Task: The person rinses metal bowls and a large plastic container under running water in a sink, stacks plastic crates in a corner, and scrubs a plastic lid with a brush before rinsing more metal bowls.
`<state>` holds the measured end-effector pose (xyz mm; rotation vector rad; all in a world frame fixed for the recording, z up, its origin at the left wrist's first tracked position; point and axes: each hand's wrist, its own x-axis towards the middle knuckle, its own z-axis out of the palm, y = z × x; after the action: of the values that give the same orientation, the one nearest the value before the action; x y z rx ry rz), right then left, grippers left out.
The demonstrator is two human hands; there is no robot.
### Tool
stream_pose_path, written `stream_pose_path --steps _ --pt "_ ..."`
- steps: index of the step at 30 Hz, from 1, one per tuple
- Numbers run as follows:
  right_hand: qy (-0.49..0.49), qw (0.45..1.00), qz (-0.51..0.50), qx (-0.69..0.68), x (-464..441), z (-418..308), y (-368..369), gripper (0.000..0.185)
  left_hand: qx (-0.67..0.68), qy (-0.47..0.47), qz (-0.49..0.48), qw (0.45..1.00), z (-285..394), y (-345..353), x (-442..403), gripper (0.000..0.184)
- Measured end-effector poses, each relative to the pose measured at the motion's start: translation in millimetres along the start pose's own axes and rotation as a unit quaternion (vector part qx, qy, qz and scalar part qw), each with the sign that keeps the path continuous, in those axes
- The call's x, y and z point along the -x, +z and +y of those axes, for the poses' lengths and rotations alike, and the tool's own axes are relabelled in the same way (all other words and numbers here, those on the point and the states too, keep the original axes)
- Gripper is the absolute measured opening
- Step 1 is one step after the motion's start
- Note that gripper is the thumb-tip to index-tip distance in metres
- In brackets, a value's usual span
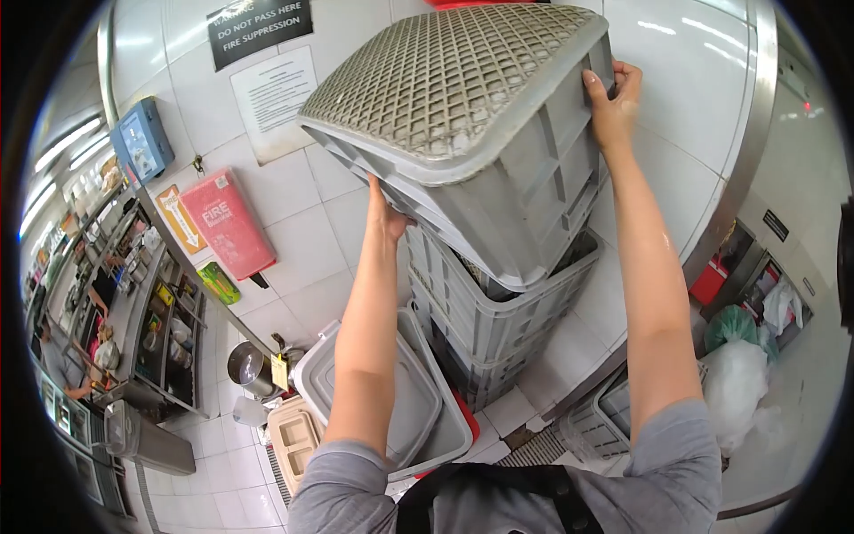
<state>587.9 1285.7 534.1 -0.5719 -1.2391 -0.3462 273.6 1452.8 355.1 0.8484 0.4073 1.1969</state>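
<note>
Between my raised arms is a grey plastic crate (511, 191), turned upside down so its dirty gridded base faces up. It sits tilted above a tall stack of grey crates (507, 329); whether its rim touches the stack I cannot tell. My left hand (385, 214) grips its lower left side, with most fingers hidden beneath the rim. My right hand (615, 102) is wrapped on the far right side, thumb on the outer wall and fingertips out of sight behind it.
Grey tubs with a lid (382, 383) stand left of the stack, beside a beige compartment tray (295, 436) and a metal pot (251, 368). A red fire blanket box (227, 222) hangs on the tiled wall. White plastic bags (737, 392) lie right. A person (62, 365) stands far left.
</note>
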Motion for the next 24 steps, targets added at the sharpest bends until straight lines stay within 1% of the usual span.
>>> stream_pose_path --steps 1,2,3,6,7,10,11,14,17,20,21,23,24 --pt "-0.018 1.0 0.006 0.01 2 9 0 0.058 0.017 -0.026 -0.081 0.996 -4 -21 -23 0.107" --pt "-0.037 0.999 0.012 0.02 6 14 -1 0.059 0.019 -0.015 -0.078 0.997 -10 -41 -46 0.108" --pt "-0.027 0.999 0.013 0.02 10 11 -1 0.061 0.021 -0.004 -0.074 0.997 -18 -59 -67 0.108" --pt "-0.01 0.999 0.011 0.039 16 -5 4 0.063 0.0 0.027 -0.062 0.998 -24 -60 -70 0.106" --pt "-0.017 0.998 0.012 0.051 18 -6 3 0.064 -0.007 0.03 -0.059 0.998 -22 -55 -67 0.105" --pt "-0.012 0.996 0.012 0.089 14 -2 12 0.057 0.023 0.024 -0.013 0.999 -17 -43 -70 0.102" --pt "-0.025 0.997 0.008 0.069 12 -4 10 0.055 0.026 0.021 -0.011 0.999 -16 -39 -71 0.101" --pt "-0.041 0.991 -0.005 0.129 7 -7 9 0.06 0.004 0.039 -0.017 0.999 -4 -8 -38 0.095" --pt "0.068 0.983 -0.13 0.109 -8 -9 -15 0.076 0.002 0.058 -0.026 0.998 3 16 -21 0.095" --pt "0.057 0.978 -0.168 0.114 -11 18 -60 0.067 0.014 0.081 -0.045 0.996 2 32 -17 0.094" --pt "0.061 0.977 -0.128 0.156 -1 37 -78 0.063 0.019 0.085 -0.052 0.995 0 38 -14 0.094" --pt "0.255 0.955 -0.055 0.138 33 56 -96 0.062 0.026 0.089 -0.057 0.994 -13 42 -6 0.093" --pt "0.301 0.941 -0.017 0.152 56 70 -100 0.062 0.031 0.087 -0.055 0.994 -23 42 1 0.093"
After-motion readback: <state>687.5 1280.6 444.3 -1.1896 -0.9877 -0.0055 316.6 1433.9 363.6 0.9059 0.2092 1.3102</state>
